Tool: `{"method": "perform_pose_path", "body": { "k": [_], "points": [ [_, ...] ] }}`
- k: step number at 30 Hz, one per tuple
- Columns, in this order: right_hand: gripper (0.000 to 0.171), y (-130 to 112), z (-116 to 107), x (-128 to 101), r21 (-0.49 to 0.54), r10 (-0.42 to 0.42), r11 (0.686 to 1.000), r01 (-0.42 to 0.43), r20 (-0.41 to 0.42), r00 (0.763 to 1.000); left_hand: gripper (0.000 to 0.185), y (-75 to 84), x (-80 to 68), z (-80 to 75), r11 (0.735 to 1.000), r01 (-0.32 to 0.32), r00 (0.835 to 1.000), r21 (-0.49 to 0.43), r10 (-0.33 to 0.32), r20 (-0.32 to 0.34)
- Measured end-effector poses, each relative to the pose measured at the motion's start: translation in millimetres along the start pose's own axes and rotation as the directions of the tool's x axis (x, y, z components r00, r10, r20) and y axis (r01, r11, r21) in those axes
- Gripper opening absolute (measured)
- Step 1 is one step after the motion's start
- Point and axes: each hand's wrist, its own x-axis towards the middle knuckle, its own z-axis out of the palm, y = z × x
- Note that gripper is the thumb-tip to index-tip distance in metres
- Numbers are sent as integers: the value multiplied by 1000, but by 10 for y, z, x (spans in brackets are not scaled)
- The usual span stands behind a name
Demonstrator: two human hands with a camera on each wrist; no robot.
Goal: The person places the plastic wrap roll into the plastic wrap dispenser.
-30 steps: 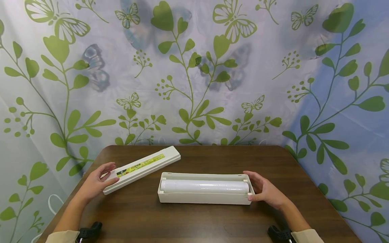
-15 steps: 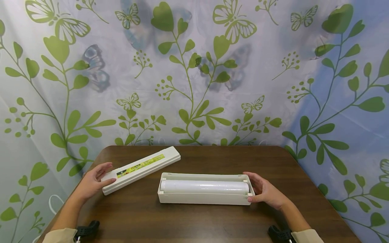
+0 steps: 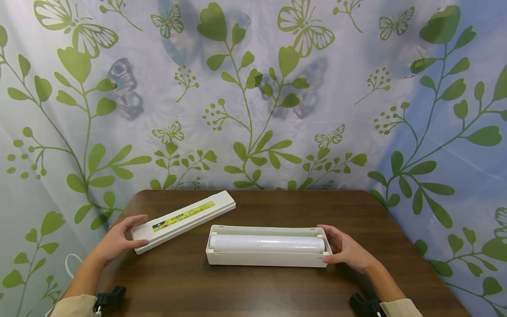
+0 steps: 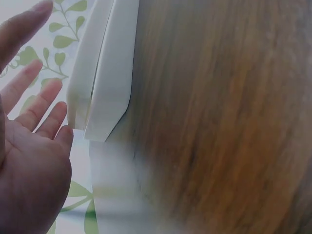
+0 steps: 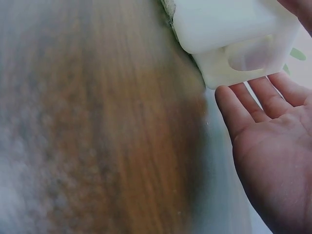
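Observation:
A long white lid [image 3: 186, 217] with a yellow-green label lies slanted on the brown table [image 3: 277, 207] at the left. My left hand [image 3: 123, 237] is spread around its near end, fingers straight, thumb by the front corner. In the left wrist view the left hand [image 4: 29, 146] is flat, its fingertips just beside the lid [image 4: 109, 73]. An open white box [image 3: 265, 259] holds a roll of clear film [image 3: 267, 243]. My right hand [image 3: 336, 246] cups the box's right end with relaxed fingers. The right hand [image 5: 273, 141] shows an open palm next to the box [image 5: 234, 29].
A curtain [image 3: 253, 97] printed with green leaves and butterflies hangs close behind and around the table. The table's left and right edges slope toward me. Black wrist mounts [image 3: 112, 297] show at the bottom corners. A white cord [image 3: 67, 264] hangs left of the table.
My left hand has slid a little to the left, its thumb coming off the lid's top to the corner. The lid, the box and the right hand have stayed put.

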Motion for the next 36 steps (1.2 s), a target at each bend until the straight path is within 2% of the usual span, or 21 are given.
{"method": "perform_pose_path", "body": {
  "k": [3,8,18,27,36],
  "points": [
    [88,2,-1,-4,-6,2,1000,-2,-1,1000,76,5,3,-17,1000,14,999,-4,-14,38],
    [90,2,2,-3,-12,29,1000,-29,-13,999,78,-21,11,-49,998,47,995,51,-51,82],
    [87,37,-1,6,-4,22,1000,-22,-13,1000,81,-101,-1,-89,989,68,992,128,-81,100],
    [89,39,-3,1,3,27,1000,-27,-13,1000,91,-163,4,-130,986,106,979,127,-126,162],
    [89,36,3,1,-4,43,999,-43,-17,999,94,-229,19,-150,981,82,978,174,-113,177]
  ]
}}
